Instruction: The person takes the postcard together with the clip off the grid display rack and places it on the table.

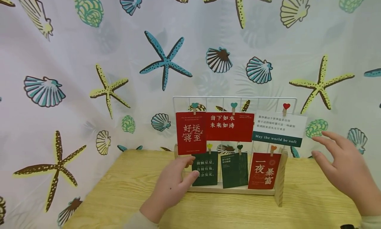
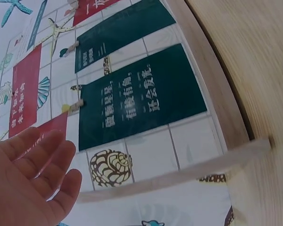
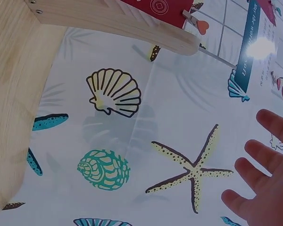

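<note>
A white wire grid rack on a wooden base bears two rows of cards on heart-topped clips. Along the top hang a red upright card, a red wide card and a white-and-green card. Below are two dark green cards and a smaller red card. My left hand, fingers relaxed and holding nothing, is at the lower left, overlapping the left green card in the head view. To the right of the white-and-green card, my right hand is raised with fingers spread and nothing in them.
The rack stands on a light wood-grain table. Behind it hangs a white cloth printed with starfish and shells. A small dark object shows at the bottom right edge.
</note>
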Motion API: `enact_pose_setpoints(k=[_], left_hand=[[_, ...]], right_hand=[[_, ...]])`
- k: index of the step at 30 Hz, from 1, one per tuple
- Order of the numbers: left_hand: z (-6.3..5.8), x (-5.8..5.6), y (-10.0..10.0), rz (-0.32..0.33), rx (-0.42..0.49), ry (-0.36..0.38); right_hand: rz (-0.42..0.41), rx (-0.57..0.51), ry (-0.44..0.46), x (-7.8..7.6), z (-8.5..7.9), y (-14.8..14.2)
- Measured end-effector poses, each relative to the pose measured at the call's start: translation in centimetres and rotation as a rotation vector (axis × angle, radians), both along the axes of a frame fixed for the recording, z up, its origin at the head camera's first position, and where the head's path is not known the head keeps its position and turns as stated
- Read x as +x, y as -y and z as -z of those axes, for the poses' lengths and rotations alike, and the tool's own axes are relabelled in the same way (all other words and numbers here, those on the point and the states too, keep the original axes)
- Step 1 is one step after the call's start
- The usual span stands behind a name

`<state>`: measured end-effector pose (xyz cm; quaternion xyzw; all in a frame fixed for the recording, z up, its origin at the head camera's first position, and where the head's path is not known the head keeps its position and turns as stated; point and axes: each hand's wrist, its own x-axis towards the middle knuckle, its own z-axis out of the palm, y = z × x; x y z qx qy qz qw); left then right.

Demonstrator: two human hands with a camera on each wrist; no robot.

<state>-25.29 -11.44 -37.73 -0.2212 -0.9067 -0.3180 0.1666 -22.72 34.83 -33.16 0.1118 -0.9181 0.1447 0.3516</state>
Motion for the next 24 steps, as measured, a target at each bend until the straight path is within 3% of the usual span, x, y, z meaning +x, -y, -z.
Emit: enact_pose_setpoints(k=[13, 24], left_hand=[[-0.7, -0.7, -3.8, 0.097, 0.1, 0.046], [-2.0, -0.9, -6.7, 0.109, 0.15, 0.056]], right_hand=[[-0.021, 0.02, -0.016, -0.7, -1.4, 1.1], [-0.04, 0.022, -0.033, -0.9, -2.6, 2.0]])
